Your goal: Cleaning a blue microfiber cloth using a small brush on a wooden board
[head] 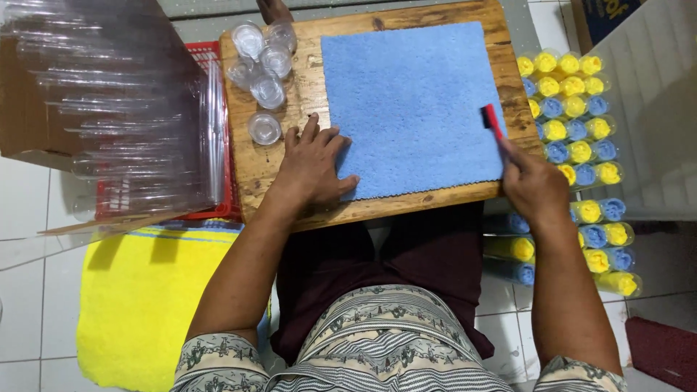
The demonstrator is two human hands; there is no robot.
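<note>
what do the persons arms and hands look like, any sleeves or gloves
Both arms are bare from above the elbow down. The left hand and right hand wear no gloves, and no rings, watch or bracelet show. Short sleeves end above the elbows, in pale cloth printed with dark stripes and small figures, matching the shirt front.

The right hand (534, 185) covers the lower end of the red and black tool (492, 120), so its grip and full length cannot be told. The left hand (312, 167) hides the blue cloth's (414, 101) corner at 7 o'clock. The stack of clear plastic tubes (109, 109) at 10 o'clock blurs together and runs off the top edge, masking most of the red crate (218, 131). At 3 o'clock, the rolled yellow and blue cloths (581, 131) are partly hidden behind the wooden board (377, 207) and forearm.
</note>
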